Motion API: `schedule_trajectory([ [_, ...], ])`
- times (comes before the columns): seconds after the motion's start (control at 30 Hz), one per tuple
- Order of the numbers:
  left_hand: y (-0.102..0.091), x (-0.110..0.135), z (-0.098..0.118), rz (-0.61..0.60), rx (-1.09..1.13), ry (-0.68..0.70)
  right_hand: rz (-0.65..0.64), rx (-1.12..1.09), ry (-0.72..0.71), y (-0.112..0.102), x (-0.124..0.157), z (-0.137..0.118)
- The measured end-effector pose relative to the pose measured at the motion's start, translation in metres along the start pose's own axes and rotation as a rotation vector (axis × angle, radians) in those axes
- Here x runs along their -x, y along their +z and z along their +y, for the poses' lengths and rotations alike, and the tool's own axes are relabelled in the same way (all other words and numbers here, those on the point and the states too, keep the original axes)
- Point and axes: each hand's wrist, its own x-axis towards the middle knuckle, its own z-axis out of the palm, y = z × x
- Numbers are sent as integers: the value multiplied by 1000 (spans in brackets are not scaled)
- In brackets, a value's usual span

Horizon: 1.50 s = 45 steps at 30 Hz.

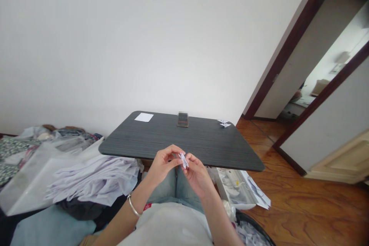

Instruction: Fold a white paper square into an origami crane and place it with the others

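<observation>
My left hand (pixel 163 163) and my right hand (pixel 197 175) meet over my lap, just in front of the near edge of a dark wood-grain table (pixel 144 142). Both pinch a small folded piece of white paper (pixel 183 160) between their fingertips. A silver bangle (pixel 133 205) sits on my left wrist. On the table lie a white paper sheet (pixel 143 117) at the far left, a small dark object (pixel 182 119) at the far middle, and a folded white paper figure (pixel 224 123) at the far right.
A pile of clothes and plastic bags (pixel 72 173) lies to my left. A clear packet of papers (pixel 242 188) sits on the wooden floor (pixel 302 207) under the table's right side. An open doorway (pixel 323 80) stands at the right.
</observation>
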Motion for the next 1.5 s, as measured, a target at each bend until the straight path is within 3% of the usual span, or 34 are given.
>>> schedule_trajectory([
  [0.17,2,2,4,-33,69,-60,-55,34,23,1,1,3],
  [0.4,3,2,11,139,25,-64,39,367,-375,-4,4,4],
  [0.5,3,2,8,166,27,-79,66,499,-444,-3,6,3],
  [0.6,5,3,6,118,54,-99,122,536,-483,-2,8,3],
  [0.73,9,5,7,23,39,-157,154,544,-511,-1,8,2],
  [0.93,9,5,13,-4,-31,-125,166,556,-549,1,13,-5],
  [1.07,8,4,11,-36,-35,-126,179,694,-611,3,19,-14],
  [1.3,7,4,8,-47,-43,-130,170,830,-612,3,18,-17],
  [1.5,7,3,5,-86,-20,-168,126,786,-530,1,17,-19],
])
